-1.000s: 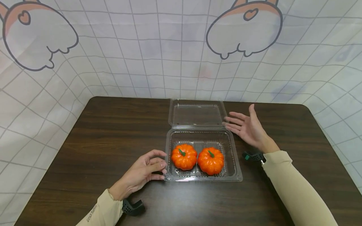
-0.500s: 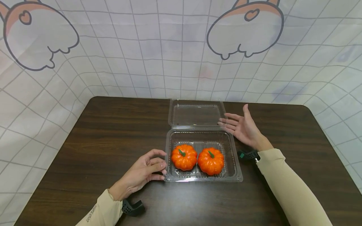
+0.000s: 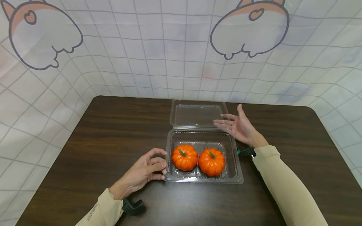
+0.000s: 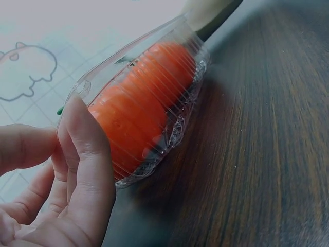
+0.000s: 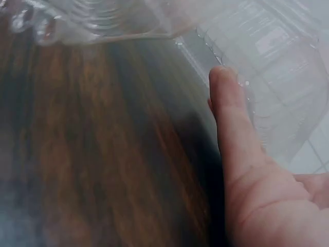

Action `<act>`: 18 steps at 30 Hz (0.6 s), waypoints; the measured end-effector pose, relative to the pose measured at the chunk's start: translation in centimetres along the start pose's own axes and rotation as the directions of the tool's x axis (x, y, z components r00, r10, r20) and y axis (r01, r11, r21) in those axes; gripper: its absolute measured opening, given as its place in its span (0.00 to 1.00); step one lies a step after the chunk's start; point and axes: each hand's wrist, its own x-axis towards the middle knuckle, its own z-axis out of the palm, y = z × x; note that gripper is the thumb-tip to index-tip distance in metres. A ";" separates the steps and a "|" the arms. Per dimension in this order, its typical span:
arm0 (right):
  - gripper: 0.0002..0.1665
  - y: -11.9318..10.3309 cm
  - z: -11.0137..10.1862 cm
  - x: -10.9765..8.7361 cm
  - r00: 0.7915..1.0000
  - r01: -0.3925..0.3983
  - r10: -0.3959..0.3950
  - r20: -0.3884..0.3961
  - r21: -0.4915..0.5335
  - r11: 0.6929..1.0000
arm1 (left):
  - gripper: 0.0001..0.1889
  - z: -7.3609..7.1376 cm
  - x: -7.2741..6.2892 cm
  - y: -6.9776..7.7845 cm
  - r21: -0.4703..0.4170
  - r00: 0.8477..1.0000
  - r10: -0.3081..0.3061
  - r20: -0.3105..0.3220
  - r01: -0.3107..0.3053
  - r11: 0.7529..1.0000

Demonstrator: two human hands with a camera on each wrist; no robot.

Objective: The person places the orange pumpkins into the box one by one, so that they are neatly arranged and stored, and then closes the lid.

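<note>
A clear plastic clamshell container (image 3: 234, 169) lies opened out on the table. Inside its base sit two small orange pumpkins with green stems, the left pumpkin (image 3: 184, 158) and the right pumpkin (image 3: 211, 162), side by side. My left hand (image 3: 144, 171) pinches the left rim of the base between thumb and fingers; the left wrist view shows the fingers (image 4: 85, 149) right against the plastic wall. At the lid's right side, my right hand (image 3: 240, 127) is spread with the thumb up. Its straight fingers reach behind the transparent lid (image 3: 195, 114) and show through it.
The dark wood-grain table (image 3: 118, 131) backs onto a white grid-patterned curtain (image 3: 158, 62) with cartoon animal prints. A black wrist-worn device (image 3: 133, 207) sits at the left cuff, with another black device (image 3: 247, 152) at the right.
My right hand has moved leftward, its fingers now farther behind the lid. The left hand, container base and pumpkins hold their places, with a slight shift of the head view.
</note>
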 end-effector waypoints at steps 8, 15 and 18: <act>0.65 -0.3 0.5 0.6 0.999 -0.036 0.036 0.017 -0.022 0.999 | 0.20 -0.1 0.1 0.2 -0.004 1.000 -0.010 -0.021 0.010 1.000; 0.57 -0.3 0.5 1.1 0.997 -0.038 0.037 0.060 0.005 0.999 | 0.20 -0.1 0.0 0.1 -0.016 1.000 -0.012 -0.015 0.012 1.000; 0.57 -0.3 0.4 1.2 0.997 -0.038 0.036 0.070 0.029 0.999 | 0.20 -0.2 0.0 0.1 -0.019 1.000 -0.015 -0.017 0.015 1.000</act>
